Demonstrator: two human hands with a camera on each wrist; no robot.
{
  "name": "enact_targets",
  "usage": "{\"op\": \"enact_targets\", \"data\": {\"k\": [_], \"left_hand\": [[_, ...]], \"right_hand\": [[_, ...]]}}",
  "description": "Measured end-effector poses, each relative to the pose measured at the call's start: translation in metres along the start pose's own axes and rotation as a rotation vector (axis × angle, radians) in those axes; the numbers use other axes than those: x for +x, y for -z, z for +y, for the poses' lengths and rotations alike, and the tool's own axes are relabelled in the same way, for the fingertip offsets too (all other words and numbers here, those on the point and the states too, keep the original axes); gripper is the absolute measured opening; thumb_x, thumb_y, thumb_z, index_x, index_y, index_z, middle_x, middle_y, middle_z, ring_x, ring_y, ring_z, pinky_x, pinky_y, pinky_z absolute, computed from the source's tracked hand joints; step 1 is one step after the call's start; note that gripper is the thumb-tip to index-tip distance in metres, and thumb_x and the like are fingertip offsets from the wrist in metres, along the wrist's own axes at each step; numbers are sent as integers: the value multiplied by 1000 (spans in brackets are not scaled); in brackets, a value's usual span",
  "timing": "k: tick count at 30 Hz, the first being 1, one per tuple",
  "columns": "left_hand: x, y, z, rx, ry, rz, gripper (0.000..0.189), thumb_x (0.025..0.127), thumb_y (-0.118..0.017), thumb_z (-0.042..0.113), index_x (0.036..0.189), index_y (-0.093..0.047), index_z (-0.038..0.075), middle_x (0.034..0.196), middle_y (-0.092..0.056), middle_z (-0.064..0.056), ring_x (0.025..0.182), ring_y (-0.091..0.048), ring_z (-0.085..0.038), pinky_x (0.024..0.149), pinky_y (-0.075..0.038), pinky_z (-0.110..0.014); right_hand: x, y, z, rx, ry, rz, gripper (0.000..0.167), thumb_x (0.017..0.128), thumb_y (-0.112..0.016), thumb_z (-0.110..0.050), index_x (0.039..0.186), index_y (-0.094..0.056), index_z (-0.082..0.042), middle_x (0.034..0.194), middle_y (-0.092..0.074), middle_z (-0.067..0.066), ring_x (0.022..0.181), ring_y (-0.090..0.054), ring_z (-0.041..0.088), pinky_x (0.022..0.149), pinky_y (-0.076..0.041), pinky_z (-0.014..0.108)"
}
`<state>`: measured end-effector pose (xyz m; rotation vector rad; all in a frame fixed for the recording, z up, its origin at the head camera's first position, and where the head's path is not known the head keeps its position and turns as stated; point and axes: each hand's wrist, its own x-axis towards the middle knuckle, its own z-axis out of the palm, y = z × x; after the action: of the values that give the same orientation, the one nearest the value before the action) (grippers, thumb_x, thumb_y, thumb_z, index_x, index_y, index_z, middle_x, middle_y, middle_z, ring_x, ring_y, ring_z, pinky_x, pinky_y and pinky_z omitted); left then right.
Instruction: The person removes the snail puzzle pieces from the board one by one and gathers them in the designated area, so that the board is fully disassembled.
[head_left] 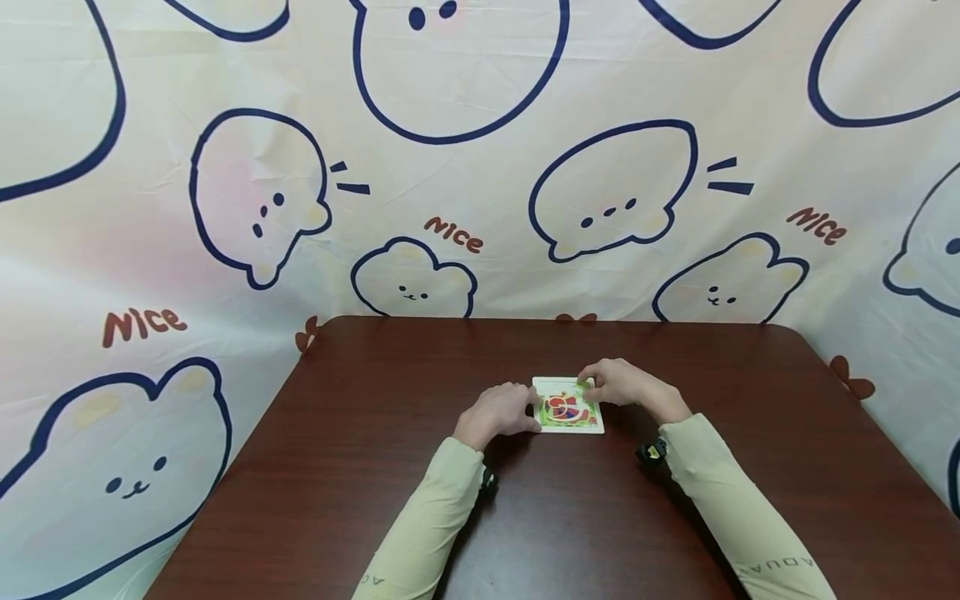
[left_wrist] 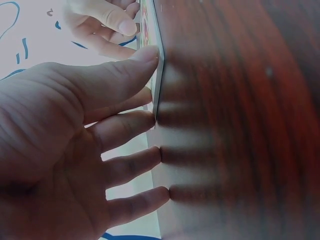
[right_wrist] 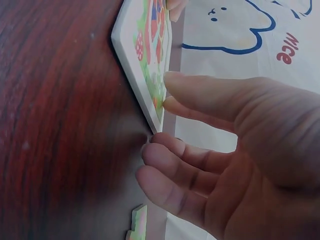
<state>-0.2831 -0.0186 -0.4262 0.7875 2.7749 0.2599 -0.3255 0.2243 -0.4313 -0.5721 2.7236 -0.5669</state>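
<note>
A flat puzzle board [head_left: 570,430] with a white border and a red, yellow and green picture lies on the table. My left hand [head_left: 501,410] holds it at its left side. Thumb and forefinger are at the board's edge in the left wrist view, the other fingers spread with tips on the table. Over the board's far right corner, my right hand [head_left: 617,383] pinches what looks like a small green puzzle piece [right_wrist: 159,97] between thumb and forefinger. Its outline blends into the picture. The other right fingers curl loosely beside the board's edge.
Another puzzle piece [right_wrist: 138,223], pink and green, lies on the table near the right hand in the right wrist view. The dark brown wooden table [head_left: 337,483] has a patterned cloth [head_left: 495,183] hanging behind and beside it.
</note>
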Motion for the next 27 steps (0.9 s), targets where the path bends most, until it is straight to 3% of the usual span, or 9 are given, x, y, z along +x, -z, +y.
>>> {"op": "enact_targets", "data": {"k": [5,13,20,27], "left_hand": [[1,-2,0,-5,5,-2,39,87,-74,38,122,-68,22,96,-61,2,78,-49,-15,69,-39,-28],[1,0,1,-27,21,-9,41,87,-74,37,123,-67,21,99,-62,1,80,-50,-16,70,-38,-29],[2,0,1,-31,27,-18,42,86,-75,38,124,-67,21,99,-63,1,81,-51,-15,71,-40,-28],[0,2,1,-36,30,-18,42,86,-75,38,124,-67,21,98,-63,1,80,-51,-16,71,-40,-29]], "right_hand": [[-2,0,1,9,-15,-11,38,91,-70,-23,126,-66,-9,86,-63,4,64,-51,14,56,-42,27],[-1,-2,-1,-7,-21,-5,41,88,-73,-24,126,-66,-8,96,-67,5,75,-54,16,63,-43,28],[1,-5,3,68,-41,-33,37,91,-70,-18,125,-61,-10,89,-61,9,61,-52,17,55,-43,28],[2,-7,3,101,-34,-54,31,94,-66,-15,122,-54,-12,88,-59,8,60,-51,18,55,-44,28]]}}
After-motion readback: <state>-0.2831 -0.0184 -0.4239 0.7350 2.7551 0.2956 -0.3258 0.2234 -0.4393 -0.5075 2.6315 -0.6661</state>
